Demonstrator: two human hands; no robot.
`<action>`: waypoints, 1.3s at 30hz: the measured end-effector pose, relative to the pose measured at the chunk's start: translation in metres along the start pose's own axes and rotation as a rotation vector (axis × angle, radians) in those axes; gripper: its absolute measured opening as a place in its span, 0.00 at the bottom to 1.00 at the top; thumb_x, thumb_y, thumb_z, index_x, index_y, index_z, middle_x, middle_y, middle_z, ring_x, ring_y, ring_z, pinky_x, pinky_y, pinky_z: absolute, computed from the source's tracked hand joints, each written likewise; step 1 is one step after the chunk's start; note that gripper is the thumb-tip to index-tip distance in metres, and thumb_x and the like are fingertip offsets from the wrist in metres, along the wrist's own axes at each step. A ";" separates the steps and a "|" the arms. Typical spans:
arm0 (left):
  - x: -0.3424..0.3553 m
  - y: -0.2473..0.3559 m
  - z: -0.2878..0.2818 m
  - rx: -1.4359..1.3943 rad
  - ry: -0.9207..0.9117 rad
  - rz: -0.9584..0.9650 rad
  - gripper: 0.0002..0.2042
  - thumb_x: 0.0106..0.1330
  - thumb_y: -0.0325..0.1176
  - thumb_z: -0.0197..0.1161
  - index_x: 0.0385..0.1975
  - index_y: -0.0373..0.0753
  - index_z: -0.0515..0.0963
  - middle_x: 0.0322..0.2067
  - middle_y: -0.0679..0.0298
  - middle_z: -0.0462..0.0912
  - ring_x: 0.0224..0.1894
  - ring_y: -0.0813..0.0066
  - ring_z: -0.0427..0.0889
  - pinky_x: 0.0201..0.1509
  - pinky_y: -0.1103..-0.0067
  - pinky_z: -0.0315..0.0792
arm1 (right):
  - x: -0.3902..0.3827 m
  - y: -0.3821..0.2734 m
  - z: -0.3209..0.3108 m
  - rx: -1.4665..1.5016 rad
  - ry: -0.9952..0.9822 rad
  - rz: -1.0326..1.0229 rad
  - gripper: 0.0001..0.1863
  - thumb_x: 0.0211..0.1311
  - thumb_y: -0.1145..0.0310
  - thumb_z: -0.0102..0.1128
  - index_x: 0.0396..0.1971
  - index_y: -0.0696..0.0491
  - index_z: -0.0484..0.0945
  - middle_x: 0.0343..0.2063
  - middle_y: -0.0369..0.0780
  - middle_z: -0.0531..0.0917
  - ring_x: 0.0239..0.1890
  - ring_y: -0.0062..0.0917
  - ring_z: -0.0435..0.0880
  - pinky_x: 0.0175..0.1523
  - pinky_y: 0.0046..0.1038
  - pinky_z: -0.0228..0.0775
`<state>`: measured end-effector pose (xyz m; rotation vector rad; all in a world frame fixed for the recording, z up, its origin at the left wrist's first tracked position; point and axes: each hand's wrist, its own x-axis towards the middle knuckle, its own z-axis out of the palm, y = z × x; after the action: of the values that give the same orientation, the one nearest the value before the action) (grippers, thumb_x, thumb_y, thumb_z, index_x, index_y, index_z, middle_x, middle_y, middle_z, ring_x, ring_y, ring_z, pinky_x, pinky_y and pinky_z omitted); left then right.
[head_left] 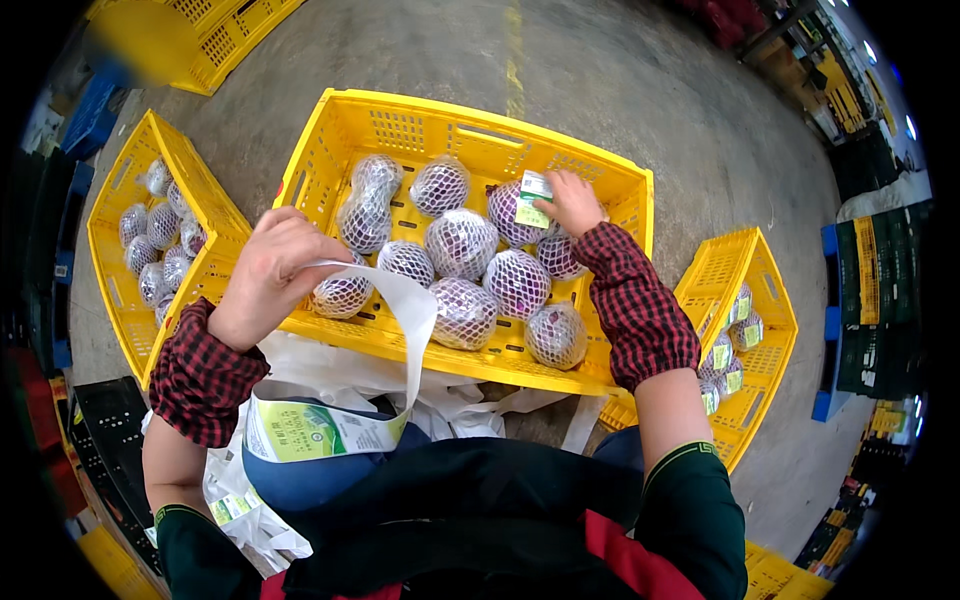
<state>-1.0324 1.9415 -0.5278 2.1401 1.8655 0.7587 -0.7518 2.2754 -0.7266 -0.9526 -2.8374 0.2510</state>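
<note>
My left hand (280,265) pinches a white backing strip (405,320) that loops down over my lap, with green-and-white labels (320,430) on its lower part. In the central yellow crate (400,128) lie several purple round pieces of produce (460,240) in white foam nets. At the crate's right, my right hand (568,208) has its fingers bent onto a green-and-white label (532,200) lying against one netted piece (508,225).
A tilted yellow crate (130,270) of netted produce stands left, another (760,390) with labelled pieces right. More yellow crates (225,40) are top left. Loose backing paper (250,520) lies by my legs. Dark stacked crates (880,310) on blue pallets line the right side of the concrete floor (680,140).
</note>
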 end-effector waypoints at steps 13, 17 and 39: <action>0.037 -0.013 0.056 -0.803 0.105 -0.469 0.08 0.66 0.30 0.61 0.40 0.32 0.77 0.33 0.67 0.82 0.37 0.84 0.78 0.40 0.84 0.73 | -0.020 -0.153 -0.086 1.478 -0.440 -0.018 0.30 0.73 0.46 0.37 0.50 0.57 0.77 0.48 0.40 0.80 0.55 0.27 0.76 0.64 0.34 0.61; 0.045 -0.014 0.049 -0.654 0.228 -0.414 0.07 0.67 0.29 0.60 0.39 0.32 0.76 0.32 0.66 0.82 0.35 0.86 0.77 0.38 0.84 0.72 | -0.058 -0.233 -0.099 1.952 -0.632 0.167 0.18 0.71 0.58 0.51 0.49 0.56 0.75 0.45 0.37 0.81 0.49 0.22 0.79 0.58 0.28 0.68; 0.013 -0.029 0.021 -0.258 0.043 -0.351 0.11 0.65 0.31 0.59 0.45 0.38 0.74 0.34 0.53 0.83 0.35 0.61 0.83 0.39 0.74 0.75 | -0.004 -0.211 -0.126 1.056 0.270 -0.299 0.05 0.64 0.73 0.59 0.37 0.58 0.77 0.32 0.36 0.82 0.34 0.16 0.81 0.41 0.19 0.73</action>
<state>-1.0464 1.9635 -0.5557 1.5986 1.9660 0.9096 -0.8491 2.1219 -0.5618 -0.2844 -2.0478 1.2743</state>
